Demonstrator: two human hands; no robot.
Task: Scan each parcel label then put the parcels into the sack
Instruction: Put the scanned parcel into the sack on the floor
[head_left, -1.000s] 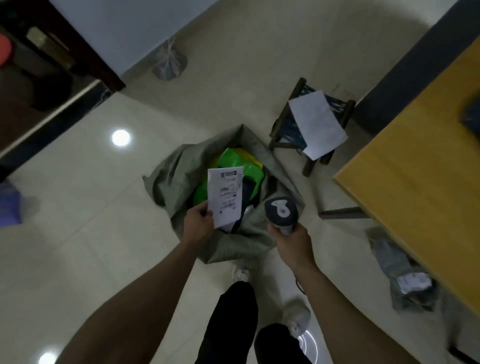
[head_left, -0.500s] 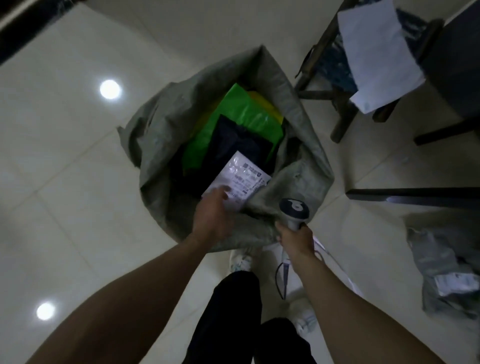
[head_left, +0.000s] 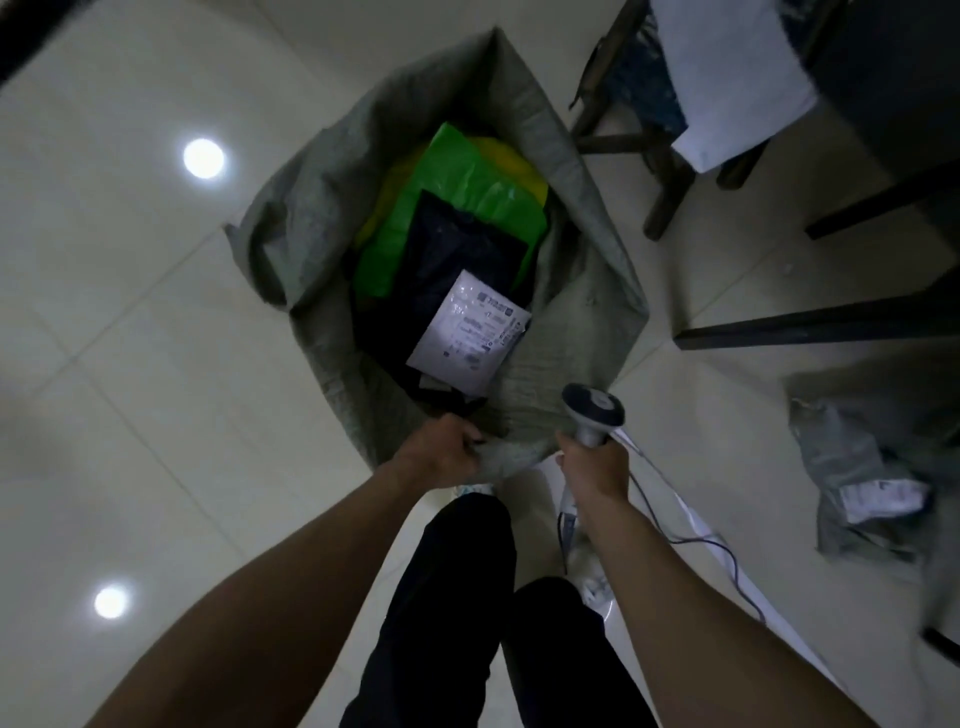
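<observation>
Sack (head_left: 571, 332): grey-green woven fabric. Inside it: bright green parcel (head_left: 467, 187), yellow parcel (head_left: 514, 161), dark navy parcel (head_left: 447, 260) bearing a white label (head_left: 467, 332) with black print. Scanner (head_left: 592, 410): dark head, grey handle. Floor (head_left: 130, 338): cream tiles. Trousers (head_left: 457, 597): black.

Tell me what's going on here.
A person stands over an open sack on the floor. The left hand grips its near rim; the right hand holds a scanner. A dark parcel, label up, lies inside on a green parcel. A grey parcel lies on the floor nearby.
</observation>
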